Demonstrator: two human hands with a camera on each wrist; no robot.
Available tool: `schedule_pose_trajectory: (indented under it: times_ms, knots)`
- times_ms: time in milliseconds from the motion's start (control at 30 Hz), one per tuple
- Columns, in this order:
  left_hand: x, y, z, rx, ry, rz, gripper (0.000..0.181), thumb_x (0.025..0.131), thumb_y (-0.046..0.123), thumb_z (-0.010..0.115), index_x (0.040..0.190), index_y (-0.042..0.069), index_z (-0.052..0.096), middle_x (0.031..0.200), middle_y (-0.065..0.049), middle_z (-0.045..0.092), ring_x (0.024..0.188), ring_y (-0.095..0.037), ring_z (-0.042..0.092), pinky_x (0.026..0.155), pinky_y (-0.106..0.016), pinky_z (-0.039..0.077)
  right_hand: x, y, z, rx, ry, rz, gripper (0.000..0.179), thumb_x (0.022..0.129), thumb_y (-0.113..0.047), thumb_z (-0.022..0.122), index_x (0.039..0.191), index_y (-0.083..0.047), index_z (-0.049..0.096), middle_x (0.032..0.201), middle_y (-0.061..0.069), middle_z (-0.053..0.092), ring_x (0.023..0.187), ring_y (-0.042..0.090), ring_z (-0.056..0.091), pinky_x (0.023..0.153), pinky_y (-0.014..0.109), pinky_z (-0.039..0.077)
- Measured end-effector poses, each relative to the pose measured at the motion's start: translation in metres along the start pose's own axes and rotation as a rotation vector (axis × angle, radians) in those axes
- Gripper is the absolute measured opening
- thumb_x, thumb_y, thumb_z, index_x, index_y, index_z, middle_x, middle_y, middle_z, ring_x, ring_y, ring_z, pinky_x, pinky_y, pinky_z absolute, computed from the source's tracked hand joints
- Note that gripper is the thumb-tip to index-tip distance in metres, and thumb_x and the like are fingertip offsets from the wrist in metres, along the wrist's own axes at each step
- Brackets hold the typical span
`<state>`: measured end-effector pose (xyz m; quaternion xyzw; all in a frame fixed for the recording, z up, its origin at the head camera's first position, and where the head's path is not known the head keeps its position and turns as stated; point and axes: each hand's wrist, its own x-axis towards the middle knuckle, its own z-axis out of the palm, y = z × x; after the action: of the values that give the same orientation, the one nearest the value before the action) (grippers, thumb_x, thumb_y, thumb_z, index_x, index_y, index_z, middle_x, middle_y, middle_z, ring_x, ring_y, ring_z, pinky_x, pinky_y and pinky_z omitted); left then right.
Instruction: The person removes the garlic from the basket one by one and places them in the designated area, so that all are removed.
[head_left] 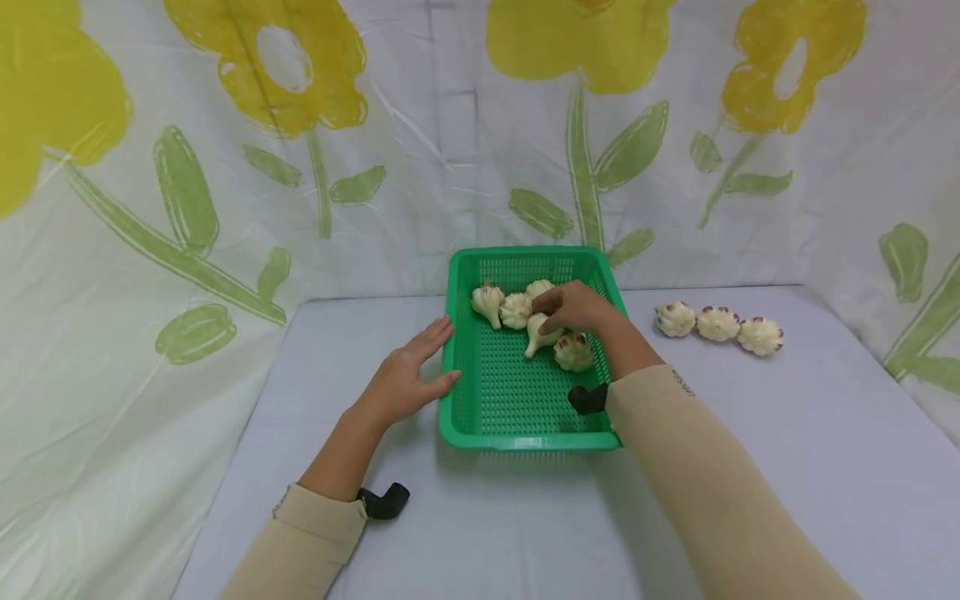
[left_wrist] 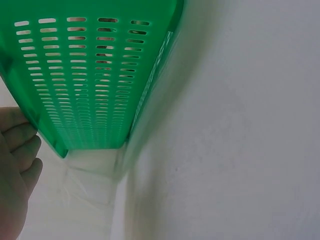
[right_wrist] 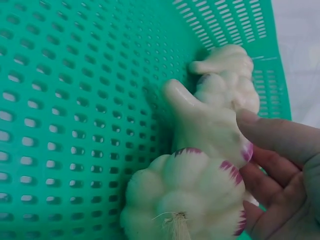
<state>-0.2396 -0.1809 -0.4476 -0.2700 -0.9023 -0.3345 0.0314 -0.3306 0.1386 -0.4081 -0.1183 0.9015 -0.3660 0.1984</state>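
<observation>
Inside a green perforated plastic basket (head_left: 517, 442), my right hand (head_left: 581, 312) pinches a white garlic bulb (right_wrist: 202, 125) between thumb and fingers. That bulb's stem points toward the near left in the head view. Close around it in the basket lie several more bulbs, among them a purple-streaked garlic bulb (right_wrist: 187, 192) in front and another garlic bulb (head_left: 488, 302) by the far left corner. My left hand (head_left: 405, 379) rests at the basket's left rim with fingers extended; the left wrist view shows its fingers (left_wrist: 22, 145) along the outside edge.
Three garlic bulbs (head_left: 717, 323) sit in a row on the white-covered table (head_left: 757, 433), right of the basket. Behind the table hangs a white curtain (head_left: 420, 208) painted with yellow flowers. Each wrist carries a small black camera mount (head_left: 385, 502).
</observation>
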Motion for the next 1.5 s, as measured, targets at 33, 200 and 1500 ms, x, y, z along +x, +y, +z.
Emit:
schedule_pose_trajectory:
  times_ms: [33, 200, 1500]
  knots:
    - [0.0000, 0.0003, -0.0001, 0.001, 0.001, 0.001, 0.071, 0.092, 0.039, 0.064, 0.154, 0.017, 0.036, 0.162, 0.004, 0.028, 0.149, -0.019, 0.027, 0.116, -0.049, 0.033, 0.0002, 0.0003, 0.0002, 0.009, -0.001, 0.001, 0.053, 0.087, -0.011, 0.074, 0.137, -0.008, 0.058, 0.140, 0.015, 0.057, 0.130, 0.033, 0.052, 0.101, 0.042, 0.049]
    - [-0.0005, 0.0030, -0.0005, -0.004, 0.019, 0.023, 0.071, 0.092, 0.038, 0.064, 0.153, 0.014, 0.037, 0.161, 0.000, 0.029, 0.149, -0.022, 0.028, 0.115, -0.052, 0.034, -0.0008, -0.0008, 0.0014, 0.051, -0.010, 0.010, 0.053, 0.088, -0.009, 0.073, 0.138, -0.007, 0.057, 0.140, 0.016, 0.057, 0.130, 0.033, 0.052, 0.100, 0.041, 0.050]
    - [-0.0009, 0.0032, 0.0001, -0.014, 0.010, -0.011, 0.071, 0.093, 0.038, 0.063, 0.154, 0.016, 0.036, 0.162, 0.003, 0.028, 0.149, -0.020, 0.028, 0.115, -0.051, 0.033, 0.0043, 0.0029, 0.0056, -0.277, -0.266, 0.010, 0.074, 0.086, -0.026, 0.077, 0.150, -0.012, 0.042, 0.142, 0.014, 0.050, 0.089, 0.019, 0.060, 0.078, 0.034, 0.051]
